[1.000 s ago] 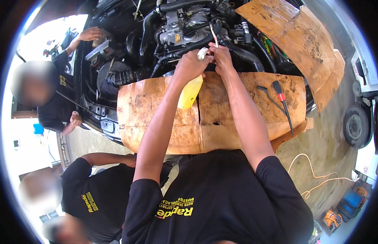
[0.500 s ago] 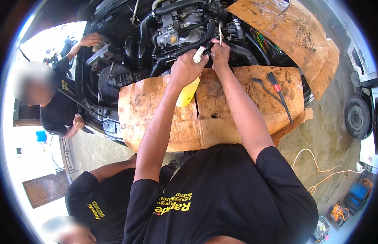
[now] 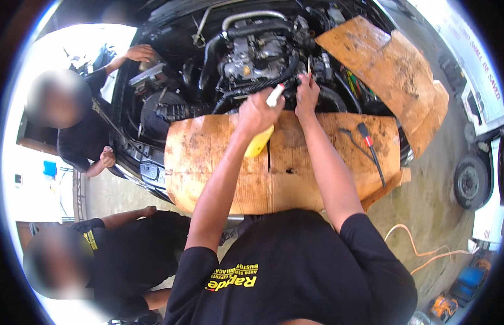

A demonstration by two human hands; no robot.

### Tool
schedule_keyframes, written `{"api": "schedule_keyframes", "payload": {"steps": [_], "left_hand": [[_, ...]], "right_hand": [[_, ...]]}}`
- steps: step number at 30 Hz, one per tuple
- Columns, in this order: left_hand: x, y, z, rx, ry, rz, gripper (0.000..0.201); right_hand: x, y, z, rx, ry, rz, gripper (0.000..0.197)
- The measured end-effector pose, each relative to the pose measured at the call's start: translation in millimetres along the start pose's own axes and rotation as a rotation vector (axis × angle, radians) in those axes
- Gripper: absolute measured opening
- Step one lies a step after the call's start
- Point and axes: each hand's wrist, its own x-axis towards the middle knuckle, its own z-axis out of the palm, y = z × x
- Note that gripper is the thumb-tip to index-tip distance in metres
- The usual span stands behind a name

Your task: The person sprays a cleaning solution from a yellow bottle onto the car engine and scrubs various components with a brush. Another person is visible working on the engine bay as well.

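Observation:
My left hand [image 3: 258, 112] is wrapped round the neck of a spray bottle [image 3: 258, 143] with a yellow body and a white head, over the near edge of the engine bay. Beside it, my right hand [image 3: 307, 96] is closed on a thin pale stick-like tool [image 3: 310, 66] that points up toward the hoses; its working end is too small to make out. Just beyond both hands lies the car engine [image 3: 257, 62], with black corrugated hoses and a grey metal cover. Under my forearms, a stained cardboard sheet [image 3: 219, 184] covers the car's front.
On the cardboard's right lie a black brush with a red band [image 3: 369, 142] and a thin black brush [image 3: 353, 143]. Another cardboard piece [image 3: 387, 70] covers the right fender. One co-worker [image 3: 81, 141] leans in at the left, another [image 3: 138, 249] stands lower left. An orange hose [image 3: 409, 246] crosses the floor.
The view has shifted, so the engine and cardboard sit lower in the picture. Both hands keep their holds. The lower-left co-worker has shifted, with more of the body showing.

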Motion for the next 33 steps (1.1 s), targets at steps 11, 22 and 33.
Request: {"api": "schedule_keyframes", "payload": {"steps": [11, 22, 33], "left_hand": [[-12.1, 0.9, -17.6, -0.073, -0.051, -0.107, 0.043], [-3.2, 4.3, -2.2, 0.084, -0.082, -0.133, 0.050], [-25.5, -12.9, -23.0, -0.443, 0.085, -0.302, 0.035]], "right_hand": [[-7.8, 0.0, 7.3, -0.191, -0.243, -0.136, 0.029], [0.1, 14.4, 16.8, -0.266, -0.238, -0.239, 0.029], [-15.9, -11.5, 13.4, -0.282, -0.282, -0.036, 0.033]]}}
